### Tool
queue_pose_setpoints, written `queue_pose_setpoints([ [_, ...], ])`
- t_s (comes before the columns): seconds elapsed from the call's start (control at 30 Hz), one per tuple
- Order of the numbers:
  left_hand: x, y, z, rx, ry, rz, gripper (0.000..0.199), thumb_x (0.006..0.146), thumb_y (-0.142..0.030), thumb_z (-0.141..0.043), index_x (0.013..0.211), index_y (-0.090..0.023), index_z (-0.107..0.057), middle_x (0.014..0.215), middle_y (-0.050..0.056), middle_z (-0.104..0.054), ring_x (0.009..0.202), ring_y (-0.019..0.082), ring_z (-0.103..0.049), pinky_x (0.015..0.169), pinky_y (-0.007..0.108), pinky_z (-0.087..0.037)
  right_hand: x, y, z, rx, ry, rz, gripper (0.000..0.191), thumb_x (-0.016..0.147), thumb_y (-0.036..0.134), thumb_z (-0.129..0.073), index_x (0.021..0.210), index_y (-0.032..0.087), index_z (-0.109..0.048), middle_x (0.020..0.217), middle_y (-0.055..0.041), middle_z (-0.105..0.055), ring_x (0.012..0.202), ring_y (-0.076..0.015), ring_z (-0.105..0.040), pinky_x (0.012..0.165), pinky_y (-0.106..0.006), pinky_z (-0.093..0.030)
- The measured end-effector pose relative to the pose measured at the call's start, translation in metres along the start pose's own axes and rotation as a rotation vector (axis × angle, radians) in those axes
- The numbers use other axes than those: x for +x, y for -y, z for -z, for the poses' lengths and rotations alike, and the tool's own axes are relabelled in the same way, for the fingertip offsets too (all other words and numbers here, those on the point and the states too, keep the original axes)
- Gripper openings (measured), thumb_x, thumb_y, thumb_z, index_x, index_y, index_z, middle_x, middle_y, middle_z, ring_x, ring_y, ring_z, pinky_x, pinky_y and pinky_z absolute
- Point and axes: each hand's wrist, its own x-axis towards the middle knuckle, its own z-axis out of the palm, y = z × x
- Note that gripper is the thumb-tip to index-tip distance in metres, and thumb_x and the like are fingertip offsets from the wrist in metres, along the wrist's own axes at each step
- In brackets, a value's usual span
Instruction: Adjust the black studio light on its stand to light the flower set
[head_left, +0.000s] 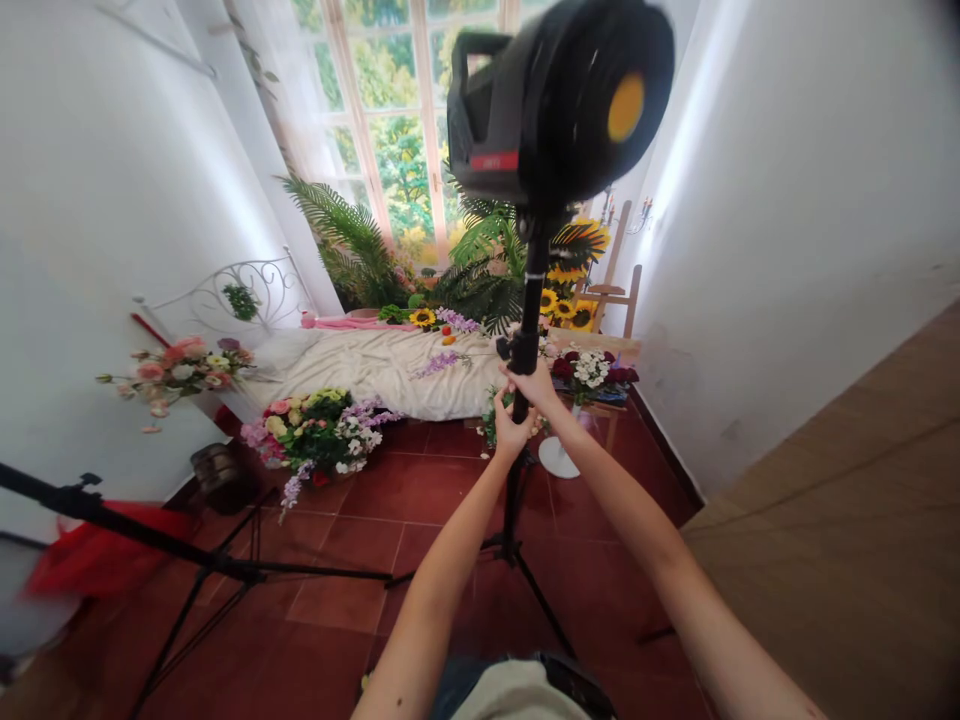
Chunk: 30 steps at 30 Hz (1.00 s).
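Note:
A black light stand (pixel 532 300) rises upright before me, its spread legs on the floor. On its top sits a large black studio light (pixel 495 130) with a red stripe and a yellow disc on its round end. My left hand (pixel 514 428) is closed around the stand's column. Just above it, my right hand (pixel 534 386) grips the same column, close below a clamp knob (pixel 504 347). Parts of the fingers of both hands are hidden behind the pole.
A bed with a cream sheet (pixel 360 365) stands ahead, flower bunches (pixel 322 430) in front. Another light stand (pixel 225 565) spreads its legs at left. A wooden easel (pixel 611 290) and sunflowers (pixel 564 308) are at back right. White walls (pixel 810 200) flank the red tiled floor (pixel 405 490).

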Motion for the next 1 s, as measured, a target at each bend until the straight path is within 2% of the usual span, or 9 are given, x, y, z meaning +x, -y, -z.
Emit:
queue_pose_setpoints([
  [0.1, -0.002, 0.006, -0.003, 0.151, -0.059, 0.046, 0.040, 0.066, -0.046, -0.066, 0.090, -0.015, -0.060, 0.066, 0.002, -0.064, 0.059, 0.013, -0.060, 0.060, 0.024, -0.048, 0.024, 0.038, 0.006, 0.021, -0.005, 0.075, 0.038, 0.063, 0.049, -0.069, 0.053, 0.017, -0.051, 0.043, 0.0022, -0.050, 0.040, -0.0106, -0.048, 0.046, -0.023, -0.041],
  [0.17, -0.002, 0.011, -0.005, 0.228, -0.082, 0.078, 0.035, 0.067, -0.049, -0.064, 0.073, -0.015, -0.062, 0.059, 0.002, -0.062, 0.056, 0.013, -0.059, 0.056, 0.022, -0.046, 0.036, 0.061, 0.010, 0.049, 0.002, 0.104, 0.039, 0.063, 0.051, -0.069, 0.054, 0.018, -0.049, 0.042, 0.0037, -0.048, 0.040, -0.0097, -0.046, 0.046, -0.023, -0.041],
  [0.27, 0.002, 0.016, -0.007, 0.279, -0.080, 0.125, 0.035, 0.069, -0.048, -0.061, 0.061, -0.014, -0.062, 0.050, 0.002, -0.058, 0.046, 0.011, -0.054, 0.048, 0.021, -0.041, 0.044, 0.082, 0.015, 0.092, 0.084, 0.116, 0.043, 0.065, 0.054, -0.067, 0.052, 0.019, -0.045, 0.042, 0.0048, -0.044, 0.041, -0.0083, -0.043, 0.047, -0.022, -0.041],
  [0.43, 0.007, 0.024, -0.010, 0.297, -0.147, 0.113, 0.025, 0.068, -0.037, -0.063, 0.057, -0.013, -0.062, 0.052, 0.004, -0.062, 0.047, 0.012, -0.056, 0.048, 0.021, -0.041, 0.042, 0.083, 0.023, 0.085, 0.282, 0.104, 0.045, 0.066, 0.058, -0.065, 0.054, 0.019, -0.045, 0.045, 0.0046, -0.044, 0.044, -0.0090, -0.044, 0.052, -0.025, -0.044],
  [0.6, 0.008, 0.031, -0.012, 0.249, -0.170, 0.129, 0.018, 0.065, -0.028, -0.063, 0.055, -0.013, -0.062, 0.053, 0.004, -0.063, 0.049, 0.013, -0.058, 0.047, 0.020, -0.040, 0.031, 0.078, 0.037, -0.081, 0.203, 0.194, 0.043, 0.065, 0.056, -0.066, 0.077, 0.016, -0.056, 0.067, -0.0005, -0.059, 0.064, -0.0144, -0.056, 0.062, -0.027, -0.047],
  [0.7, 0.009, 0.035, -0.012, 0.217, -0.152, 0.140, 0.016, 0.065, -0.026, -0.062, 0.056, -0.012, -0.062, 0.052, 0.004, -0.062, 0.047, 0.013, -0.056, 0.045, 0.020, -0.039, 0.010, 0.059, 0.052, -0.073, 0.217, 0.260, 0.050, 0.068, 0.051, -0.066, 0.103, 0.018, -0.050, 0.092, -0.0038, -0.062, 0.082, -0.0154, -0.058, 0.070, -0.027, -0.048],
  [0.77, 0.011, 0.039, -0.011, 0.222, -0.154, 0.128, 0.016, 0.065, -0.026, -0.061, 0.057, -0.012, -0.062, 0.052, 0.003, -0.061, 0.047, 0.012, -0.056, 0.045, 0.020, -0.039, -0.013, 0.033, 0.064, -0.145, 0.269, 0.224, 0.051, 0.072, 0.049, -0.063, 0.110, 0.019, -0.046, 0.097, -0.0053, -0.061, 0.083, -0.0146, -0.058, 0.069, -0.026, -0.048],
  [0.9, 0.014, 0.049, -0.009, 0.243, -0.168, 0.116, 0.015, 0.062, -0.028, -0.064, 0.058, -0.013, -0.062, 0.053, 0.003, -0.061, 0.052, 0.014, -0.058, 0.049, 0.021, -0.041, -0.068, -0.028, 0.082, -0.552, 0.382, 0.138, 0.037, 0.075, 0.048, -0.061, 0.096, 0.018, -0.053, 0.091, -0.0065, -0.061, 0.084, -0.0169, -0.057, 0.074, -0.029, -0.045],
  [1.0, 0.016, 0.052, -0.009, 0.239, -0.183, 0.139, 0.015, 0.061, -0.029, -0.064, 0.059, -0.014, -0.062, 0.056, 0.003, -0.062, 0.056, 0.014, -0.059, 0.051, 0.021, -0.042, -0.105, -0.058, 0.081, -0.758, 0.426, 0.083, 0.037, 0.072, 0.051, -0.063, 0.090, 0.020, -0.055, 0.094, -0.0087, -0.061, 0.090, -0.0216, -0.056, 0.078, -0.031, -0.042],
])
